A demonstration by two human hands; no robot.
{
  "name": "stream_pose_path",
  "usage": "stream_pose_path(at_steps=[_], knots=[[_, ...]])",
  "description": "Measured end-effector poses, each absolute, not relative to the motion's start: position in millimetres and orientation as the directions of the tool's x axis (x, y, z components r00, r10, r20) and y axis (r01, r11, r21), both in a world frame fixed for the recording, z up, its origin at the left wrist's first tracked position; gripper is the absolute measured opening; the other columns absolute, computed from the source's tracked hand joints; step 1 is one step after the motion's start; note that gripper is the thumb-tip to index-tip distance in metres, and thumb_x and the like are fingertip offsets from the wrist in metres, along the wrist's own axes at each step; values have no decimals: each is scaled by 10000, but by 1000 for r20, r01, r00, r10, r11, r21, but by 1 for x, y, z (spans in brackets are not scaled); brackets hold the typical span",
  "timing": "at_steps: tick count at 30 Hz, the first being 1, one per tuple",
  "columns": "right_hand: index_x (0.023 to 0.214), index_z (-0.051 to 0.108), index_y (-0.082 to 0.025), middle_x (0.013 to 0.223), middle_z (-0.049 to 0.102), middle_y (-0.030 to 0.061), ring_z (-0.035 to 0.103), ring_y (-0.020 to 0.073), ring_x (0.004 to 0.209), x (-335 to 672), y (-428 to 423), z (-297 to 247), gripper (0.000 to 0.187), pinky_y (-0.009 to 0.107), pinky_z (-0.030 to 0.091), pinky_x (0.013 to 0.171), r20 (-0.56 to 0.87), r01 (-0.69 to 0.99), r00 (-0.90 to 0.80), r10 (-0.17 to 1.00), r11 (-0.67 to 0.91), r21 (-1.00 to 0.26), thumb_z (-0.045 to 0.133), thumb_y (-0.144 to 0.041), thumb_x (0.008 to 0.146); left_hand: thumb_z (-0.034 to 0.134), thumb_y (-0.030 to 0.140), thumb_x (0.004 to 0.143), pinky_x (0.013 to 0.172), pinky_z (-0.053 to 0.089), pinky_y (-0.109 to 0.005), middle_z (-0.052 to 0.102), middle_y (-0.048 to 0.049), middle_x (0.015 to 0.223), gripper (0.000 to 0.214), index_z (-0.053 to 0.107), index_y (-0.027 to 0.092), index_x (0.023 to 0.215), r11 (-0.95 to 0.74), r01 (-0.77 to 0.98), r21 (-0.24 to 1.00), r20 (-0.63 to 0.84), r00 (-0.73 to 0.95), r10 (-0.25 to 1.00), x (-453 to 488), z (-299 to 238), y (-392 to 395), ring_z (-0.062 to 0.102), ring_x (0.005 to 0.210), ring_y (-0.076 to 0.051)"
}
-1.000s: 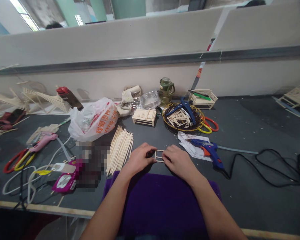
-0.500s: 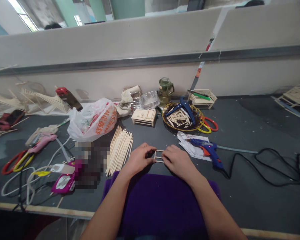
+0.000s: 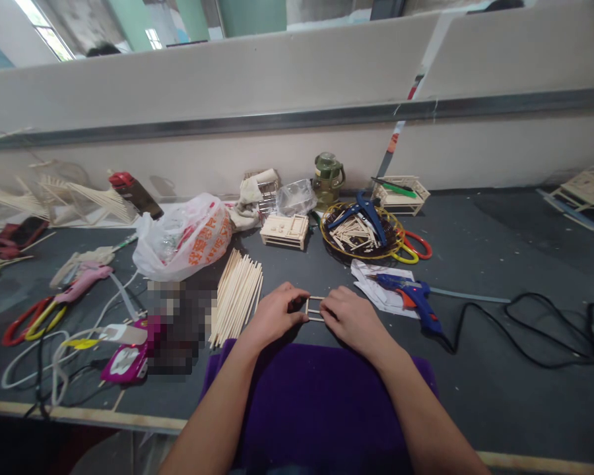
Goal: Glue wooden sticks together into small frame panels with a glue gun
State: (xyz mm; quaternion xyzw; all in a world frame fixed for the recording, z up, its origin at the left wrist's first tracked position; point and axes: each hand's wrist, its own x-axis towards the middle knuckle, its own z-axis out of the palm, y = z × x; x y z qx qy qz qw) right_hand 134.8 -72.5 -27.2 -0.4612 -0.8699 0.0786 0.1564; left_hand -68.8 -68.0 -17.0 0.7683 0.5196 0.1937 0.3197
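A small frame of thin wooden sticks (image 3: 316, 299) lies between my two hands, just beyond the purple cloth (image 3: 321, 409). My left hand (image 3: 280, 310) grips its left end, thumb and fingers closed around the edge. On the other side my right hand (image 3: 354, 320) has its fingers curled onto the right end, which they partly hide. Left of my left hand is a bundle of loose wooden sticks (image 3: 237, 297). Off to the right, a blue hot glue gun (image 3: 410, 293) rests on folded white paper (image 3: 376, 280), a glue stick projecting from its back.
Behind my hands are a small stick-built model (image 3: 284, 231), a basket (image 3: 359, 234) of short sticks and blue cutters, and a green jug (image 3: 328, 178). A plastic bag (image 3: 183, 237), pink glue gun (image 3: 86, 280) and cables lie left. A black cord (image 3: 529, 356) loops right.
My hands and the stick frame stay practically still. At the far left edge, a blurred part of what looks like another person's hand has come into view.
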Motion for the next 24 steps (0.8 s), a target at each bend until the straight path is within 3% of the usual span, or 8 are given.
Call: stream_pose_path(at_steps=[24], knots=[[802,618,-196,777,589,33,495,163,832,134,-73,-25,195,272,326,643,196,777,-530,825,565,-278,469,-243,920,706,245,725,755,420,-260,558,4,909,396,632,279,1113,-249,683,687,-47,384,922,-68,-15,-68,544,824,-153]])
